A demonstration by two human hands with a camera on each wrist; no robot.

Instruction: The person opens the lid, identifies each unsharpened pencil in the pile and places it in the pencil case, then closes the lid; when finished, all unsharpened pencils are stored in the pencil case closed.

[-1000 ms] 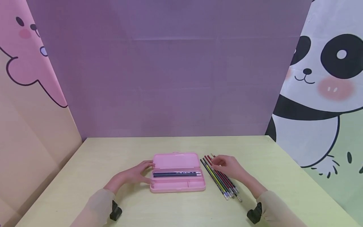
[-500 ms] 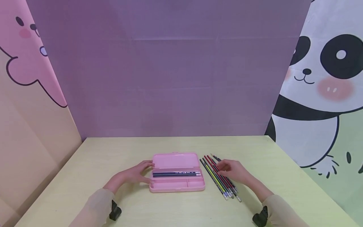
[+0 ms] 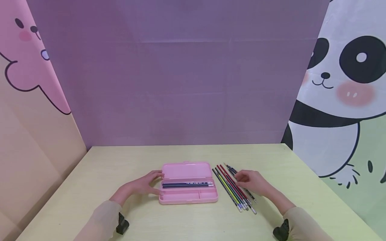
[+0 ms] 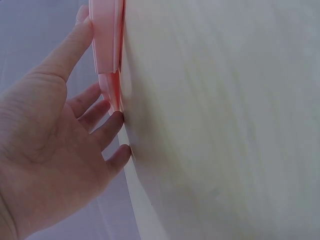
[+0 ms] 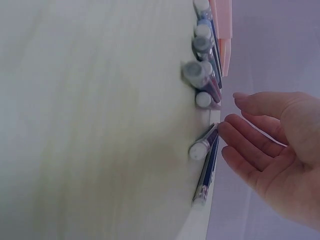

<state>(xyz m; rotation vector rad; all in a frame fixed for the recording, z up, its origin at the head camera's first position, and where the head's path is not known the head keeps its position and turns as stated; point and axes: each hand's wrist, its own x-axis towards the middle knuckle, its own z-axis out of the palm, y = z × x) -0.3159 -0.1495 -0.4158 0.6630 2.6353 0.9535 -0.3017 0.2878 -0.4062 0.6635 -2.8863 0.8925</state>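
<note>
A pink pencil case (image 3: 181, 198) lies with its lid (image 3: 187, 170) folded back. Several dark pencils (image 3: 187, 184) lie in its rear compartment. My left hand (image 3: 144, 184) is spread at the case's left end, thumb against the front corner and fingertips at the lid's edge. To the right lies a slanted row of loose pencils (image 3: 228, 187), yellow-green, red and dark. My right hand (image 3: 253, 182) is over the row's right side. In the right wrist view its relaxed fingertips are by two dark pencils (image 5: 205, 175) set apart from the others; contact cannot be told.
Everything lies on a pale wooden table (image 3: 126, 157). A purple cloth (image 3: 181, 83) hangs behind it. Printed walls stand at the sides, one with a panda (image 3: 359, 97). A black wrist camera (image 3: 281, 231) sits on the right sleeve.
My right hand has moved right across the pencils, and dark pencils at the row's right side have shifted away from the others. My left hand and the case stay in place.
</note>
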